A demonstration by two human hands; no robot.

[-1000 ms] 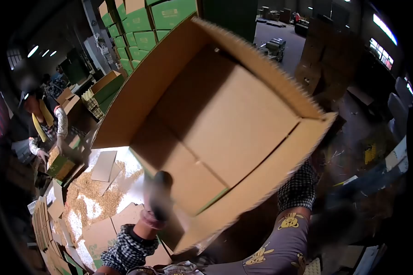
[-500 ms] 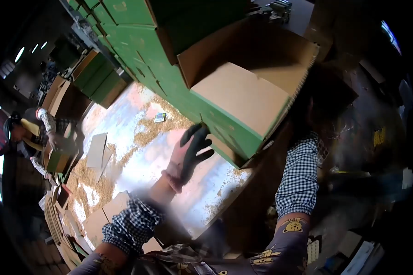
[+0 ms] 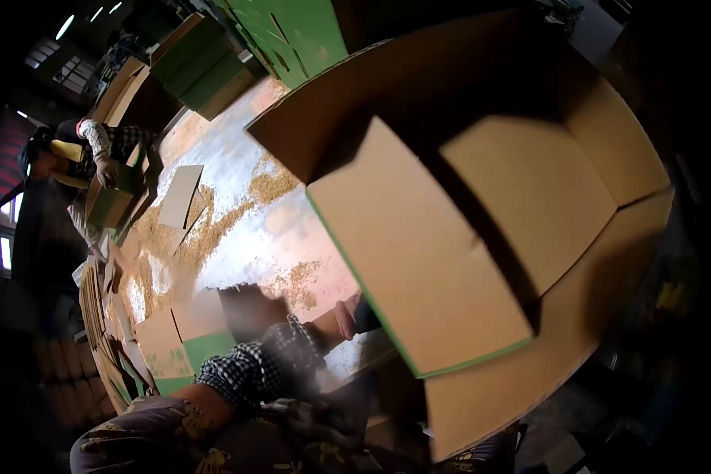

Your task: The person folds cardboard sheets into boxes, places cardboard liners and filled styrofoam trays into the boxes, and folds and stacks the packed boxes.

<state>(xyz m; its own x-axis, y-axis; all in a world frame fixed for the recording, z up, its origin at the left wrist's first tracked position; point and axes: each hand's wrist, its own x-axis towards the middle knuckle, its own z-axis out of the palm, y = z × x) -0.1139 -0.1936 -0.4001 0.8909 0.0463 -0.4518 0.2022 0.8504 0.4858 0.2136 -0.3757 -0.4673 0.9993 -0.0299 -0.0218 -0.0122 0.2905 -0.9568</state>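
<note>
A large open cardboard box (image 3: pixel 482 237), brown inside with green edges on one flap, fills the middle and right of the view, tilted toward me. My left hand (image 3: pixel 361 316), in a dark glove with a pink cuff, is at the box's lower left side; its fingers are hidden behind the flap. Whether it grips the box cannot be made out. The box covers the place of my right arm, and my right hand does not show.
Golden shavings or grain lie scattered on a pale table (image 3: pixel 249 245). Loose cardboard sheets (image 3: pixel 181 195) rest there. A co-worker (image 3: pixel 71 154) handles a smaller box (image 3: pixel 109 204) at the left. Green boxes (image 3: pixel 292 39) are stacked at the back; flattened cardboard (image 3: pixel 95 316) stands lower left.
The box now looks nearer and larger, lower than before. My left hand, earlier spread above the table, has moved to the box's side. My right arm has gone out of sight. The view has turned.
</note>
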